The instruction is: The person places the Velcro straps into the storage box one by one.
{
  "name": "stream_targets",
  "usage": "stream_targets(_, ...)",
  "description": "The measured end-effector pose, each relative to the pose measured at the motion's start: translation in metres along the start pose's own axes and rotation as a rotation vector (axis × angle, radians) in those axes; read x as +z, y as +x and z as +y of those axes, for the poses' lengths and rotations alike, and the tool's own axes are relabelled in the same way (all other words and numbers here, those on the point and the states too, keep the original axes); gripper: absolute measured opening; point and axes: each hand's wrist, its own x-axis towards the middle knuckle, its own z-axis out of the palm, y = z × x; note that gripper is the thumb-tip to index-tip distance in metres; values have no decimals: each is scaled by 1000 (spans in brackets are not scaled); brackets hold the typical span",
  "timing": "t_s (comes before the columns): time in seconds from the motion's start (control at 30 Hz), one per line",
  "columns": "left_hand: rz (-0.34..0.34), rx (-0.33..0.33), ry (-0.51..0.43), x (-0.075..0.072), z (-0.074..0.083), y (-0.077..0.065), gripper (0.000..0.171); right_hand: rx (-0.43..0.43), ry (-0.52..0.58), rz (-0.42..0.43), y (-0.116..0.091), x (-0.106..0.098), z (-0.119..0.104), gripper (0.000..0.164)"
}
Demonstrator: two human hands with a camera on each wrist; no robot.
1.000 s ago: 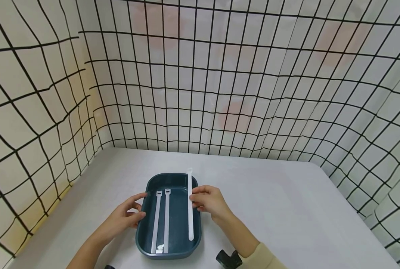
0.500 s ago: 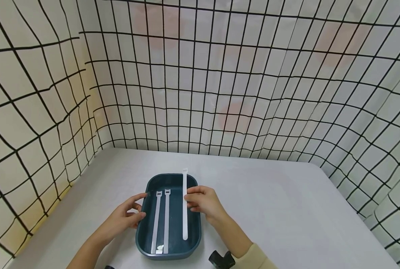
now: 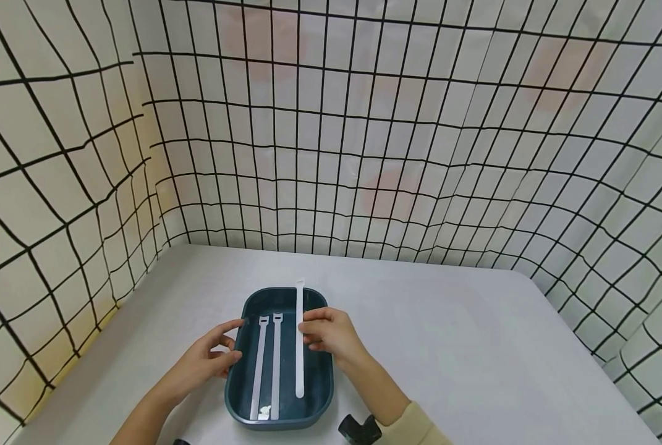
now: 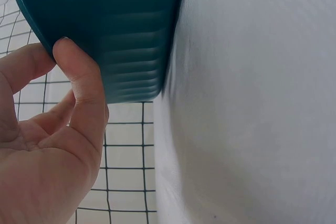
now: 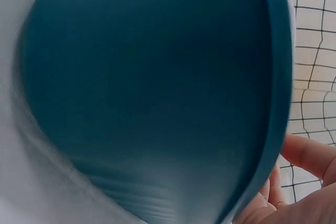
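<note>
My right hand (image 3: 327,334) pinches a white cable strap (image 3: 300,364) between thumb and fingers, holding it lengthwise over the right half of a dark teal tray (image 3: 316,408). The strap's far end reaches past the tray's back rim. Inside the tray lie a slotted-head cable strap (image 3: 259,371) and a second one (image 3: 276,368), side by side on the left. At the left rim, my left hand (image 3: 211,352) holds the tray's edge, with the thumb (image 4: 79,66) against the outer wall in the left wrist view. In the right wrist view the tray wall hides the straps and much of the right hand.
The tray stands on a white-covered table (image 3: 447,346). White walls with a black grid (image 3: 342,142) close in the back and sides. A black wrist camera (image 3: 360,429) sits at the right sleeve (image 3: 416,426). A small shiny white patch shows at the tray's near end.
My right hand has moved left with the strap, from near the tray's right wall toward the two lying straps. The left hand and the tray have stayed in place.
</note>
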Motion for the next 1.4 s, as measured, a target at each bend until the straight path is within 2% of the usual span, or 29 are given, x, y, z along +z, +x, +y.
stream_targets(0.27, 22, -18, 8, 0, 0, -1, 62, -14, -9, -14, 1, 9, -1, 21)
stream_targets(0.7, 14, -16, 10, 1, 3, 0, 61, 12, -1, -42, 7, 26, 11, 18)
stream_targets(1.1, 0, 4, -1, 1, 1, 0, 61, 28, -47, -6, 9, 34, 19, 17)
stream_targets(1.4, -13, 15, -8, -1, 0, 0, 62, -31, -128, 6, 11, 36, 21, 17)
